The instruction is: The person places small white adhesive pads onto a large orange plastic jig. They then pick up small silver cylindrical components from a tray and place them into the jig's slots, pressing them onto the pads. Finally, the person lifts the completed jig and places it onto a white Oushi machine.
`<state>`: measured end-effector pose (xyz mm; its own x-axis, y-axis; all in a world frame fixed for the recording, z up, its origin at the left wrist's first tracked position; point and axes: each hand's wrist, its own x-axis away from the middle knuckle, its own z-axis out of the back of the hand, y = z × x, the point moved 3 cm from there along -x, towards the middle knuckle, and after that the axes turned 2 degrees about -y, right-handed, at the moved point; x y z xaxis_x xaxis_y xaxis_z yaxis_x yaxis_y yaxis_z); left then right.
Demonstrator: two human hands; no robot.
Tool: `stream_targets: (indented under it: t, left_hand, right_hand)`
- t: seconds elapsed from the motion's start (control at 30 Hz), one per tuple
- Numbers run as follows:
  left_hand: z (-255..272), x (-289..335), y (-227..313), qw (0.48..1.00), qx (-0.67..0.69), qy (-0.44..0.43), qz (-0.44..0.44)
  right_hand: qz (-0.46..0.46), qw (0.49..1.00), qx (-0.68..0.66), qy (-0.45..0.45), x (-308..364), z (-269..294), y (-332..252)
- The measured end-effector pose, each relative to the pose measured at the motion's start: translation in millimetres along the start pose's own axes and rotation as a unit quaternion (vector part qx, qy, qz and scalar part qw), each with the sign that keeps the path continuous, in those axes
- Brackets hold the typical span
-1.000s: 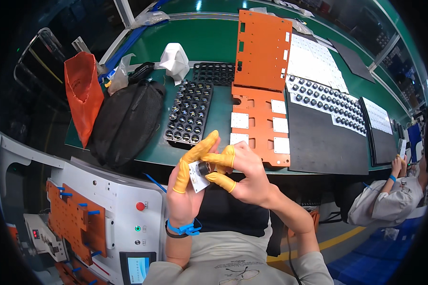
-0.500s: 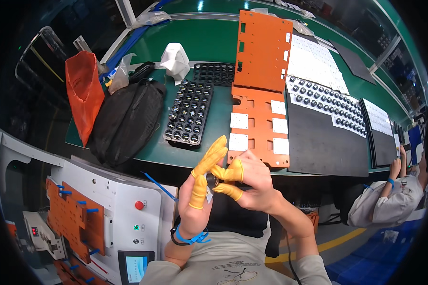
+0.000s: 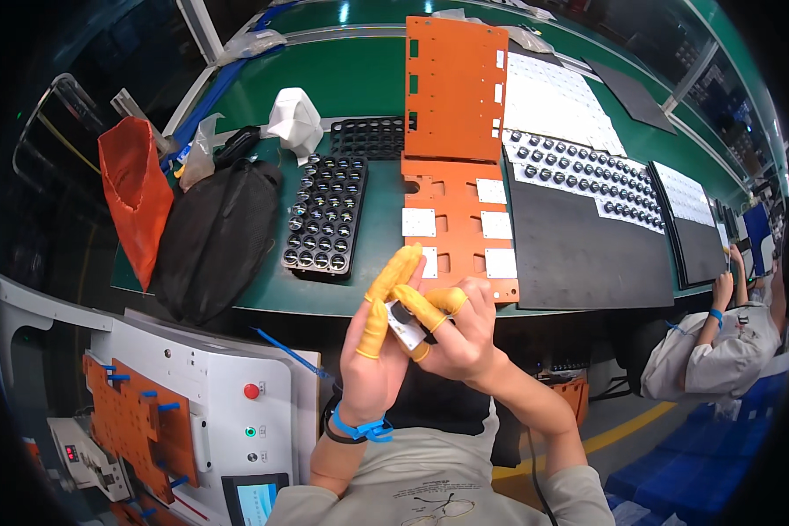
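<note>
In front of my body both hands meet around a small white square plate with a round black lens-like part on it. My left hand, palm up, has the piece between its thumb and fingers. From the other side, my right hand pinches it, bent fingers over the black part. Yellow finger cots cover several fingertips of both hands. Just beyond them lies an orange fixture with white square plates seated in its recesses, its orange upper panel raised behind.
Left of the fixture stands a black tray of shiny round lenses, beside a black bag and an orange-red bag. On the right, white sheets bear rows of black parts by a black board. A co-worker sits farther right.
The piece has turned in my fingers, and its white plate now shows more. My right fingers have shifted over the black part. The view has moved, sliding the table things leftward.
</note>
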<state>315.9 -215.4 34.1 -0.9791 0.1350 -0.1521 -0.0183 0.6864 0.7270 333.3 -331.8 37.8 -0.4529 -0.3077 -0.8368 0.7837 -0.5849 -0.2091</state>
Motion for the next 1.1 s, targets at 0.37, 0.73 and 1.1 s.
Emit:
stream_targets:
  t: [0.37,0.73,1.1]
  left_hand:
    - [25,-6,-8,0.970,-0.233,-0.065,-0.021]
    - [18,-11,-1,0.927,-0.375,-0.023,-0.010]
    - [29,-77,29,0.665,-0.724,0.158,-0.094]
  right_hand:
    - [-0.073,0.985,-0.147,-0.047,11,30,28]
    - [-0.166,0.921,-0.299,-0.186,21,30,41]
    - [-0.178,0.960,-0.114,-0.183,47,8,71]
